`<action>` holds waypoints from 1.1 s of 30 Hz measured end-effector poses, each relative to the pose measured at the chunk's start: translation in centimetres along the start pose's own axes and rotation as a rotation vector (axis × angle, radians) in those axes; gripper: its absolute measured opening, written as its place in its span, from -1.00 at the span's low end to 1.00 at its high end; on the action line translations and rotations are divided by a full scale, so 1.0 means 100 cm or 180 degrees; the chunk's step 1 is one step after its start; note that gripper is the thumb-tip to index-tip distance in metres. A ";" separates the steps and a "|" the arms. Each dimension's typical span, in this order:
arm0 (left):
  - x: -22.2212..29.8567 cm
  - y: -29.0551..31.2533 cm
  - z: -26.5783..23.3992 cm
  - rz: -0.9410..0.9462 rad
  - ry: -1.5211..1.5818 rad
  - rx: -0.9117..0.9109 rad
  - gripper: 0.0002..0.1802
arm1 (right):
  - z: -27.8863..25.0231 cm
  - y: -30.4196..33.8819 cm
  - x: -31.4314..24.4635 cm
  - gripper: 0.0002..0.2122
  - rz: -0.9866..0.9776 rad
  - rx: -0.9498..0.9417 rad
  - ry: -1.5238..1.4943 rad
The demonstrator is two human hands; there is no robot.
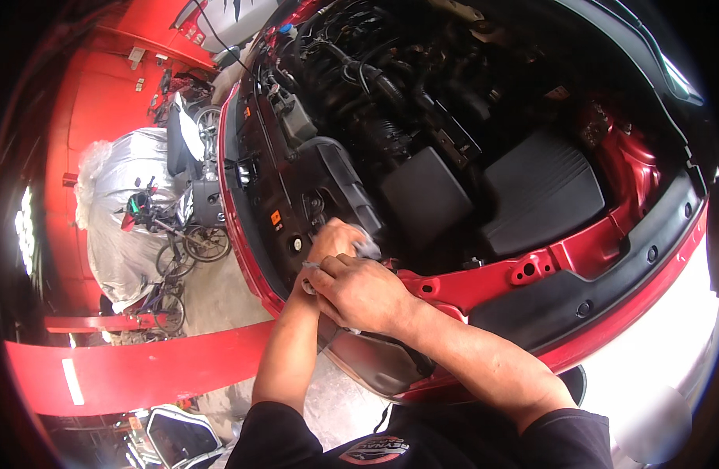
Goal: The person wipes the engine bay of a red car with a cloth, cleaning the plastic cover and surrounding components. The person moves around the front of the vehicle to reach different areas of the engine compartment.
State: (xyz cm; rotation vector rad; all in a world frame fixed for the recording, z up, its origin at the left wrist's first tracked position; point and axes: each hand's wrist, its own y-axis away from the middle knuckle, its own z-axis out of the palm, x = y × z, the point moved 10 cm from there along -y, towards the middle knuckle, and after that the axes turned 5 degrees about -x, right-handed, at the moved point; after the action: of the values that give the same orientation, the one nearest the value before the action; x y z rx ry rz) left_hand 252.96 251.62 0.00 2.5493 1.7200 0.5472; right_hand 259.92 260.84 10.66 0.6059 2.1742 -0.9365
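Note:
Over the front corner of a red car's open engine bay, my two hands are together. My left hand (337, 241) is curled, and a blurred grey piece (367, 247) shows at its fingers, too smeared to name. My right hand (363, 291) lies across my left wrist, its fingers bent and closed there. A small grey bit (309, 266) shows by those fingertips; its kind cannot be made out. Beneath my hands are the black front cover panel (285, 203) and the headlight (375, 361).
A black air box (543, 187) and a black battery cover (428, 195) fill the near engine bay. The red fender (609, 328) runs along the right. At left stand bicycles (207, 242), a silver-covered vehicle (132, 172) and a red lift beam (156, 367).

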 end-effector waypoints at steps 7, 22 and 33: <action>-0.034 -0.040 -0.074 -0.0698 -0.0382 0.1434 -0.55 | -0.042 0.005 0.015 -0.64 0.0195 0.0477 -0.0217; -0.071 -0.089 0.036 -0.1023 -0.1706 0.1125 -0.30 | -0.063 0.005 0.035 -0.78 0.0373 0.1033 -0.0134; -0.125 -0.165 -0.024 -0.1210 -0.2156 0.0069 -0.56 | -0.059 0.009 0.038 -0.77 0.0535 0.0875 -0.0211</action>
State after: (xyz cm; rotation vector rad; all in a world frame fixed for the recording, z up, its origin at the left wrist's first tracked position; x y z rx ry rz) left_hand 233.31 246.42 -4.63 1.9731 1.8304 -0.3184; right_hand 255.56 266.43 10.46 0.8616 1.9169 -1.1553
